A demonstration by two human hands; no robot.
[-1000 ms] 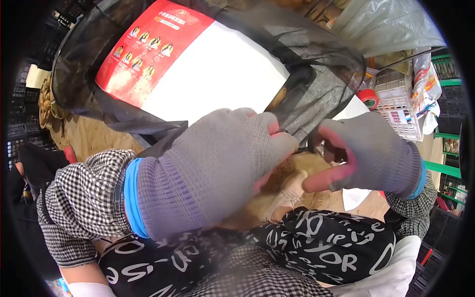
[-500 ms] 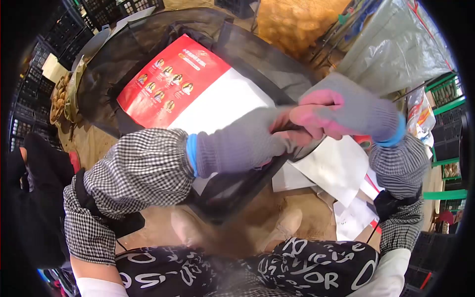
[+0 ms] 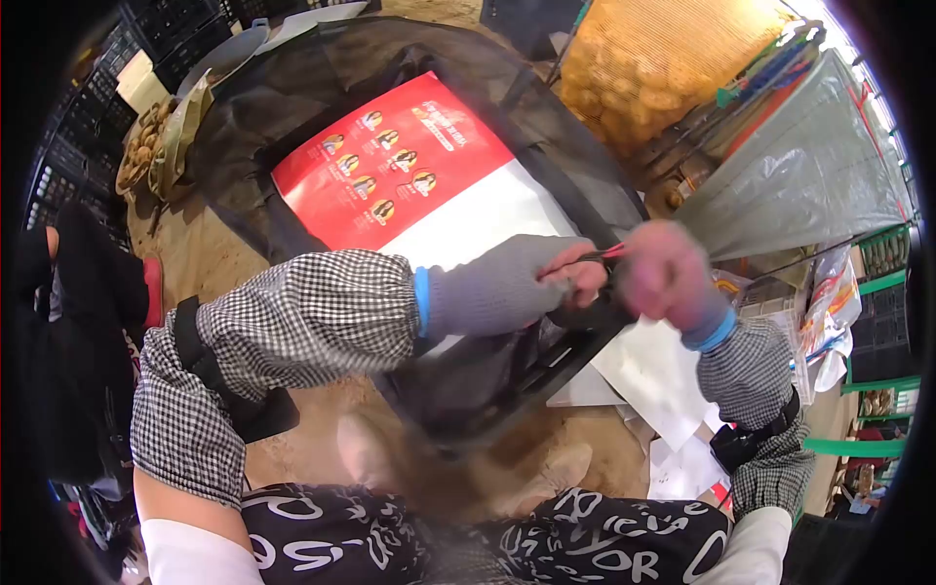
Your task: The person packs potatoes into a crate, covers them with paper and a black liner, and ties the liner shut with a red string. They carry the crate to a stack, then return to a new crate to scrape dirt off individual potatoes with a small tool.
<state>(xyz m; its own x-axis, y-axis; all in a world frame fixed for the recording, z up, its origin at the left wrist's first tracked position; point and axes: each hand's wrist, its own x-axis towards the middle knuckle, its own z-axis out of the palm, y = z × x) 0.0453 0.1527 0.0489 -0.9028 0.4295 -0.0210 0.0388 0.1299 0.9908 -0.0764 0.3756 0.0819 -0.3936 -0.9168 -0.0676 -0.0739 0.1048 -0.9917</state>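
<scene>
My left hand [image 3: 575, 273], in a grey glove with a pink palm, is closed with its fingertips pinched on a thin dark-and-red cord [image 3: 608, 253]. That cord runs across to my right hand [image 3: 665, 273], also gloved, which is curled and blurred by motion. Both hands are over the right corner of a black crate [image 3: 546, 375] draped in black mesh cloth [image 3: 322, 73]. Inside the mesh lies a red printed sheet [image 3: 390, 175] with a white part [image 3: 487, 210] beside my left wrist.
White papers [image 3: 653, 375] lie on the ground at right. A net sack of potatoes [image 3: 643, 73] stands behind, beside a grey plastic sheet [image 3: 799, 166]. Black crates [image 3: 73, 146] and a basket of round produce [image 3: 146, 146] are at left. A person's dark-clothed leg [image 3: 97, 283] is nearby.
My hands were together and have come apart, the right one shifting slightly down; the cord now shows between them. The view has turned, so the crate appears farther right.
</scene>
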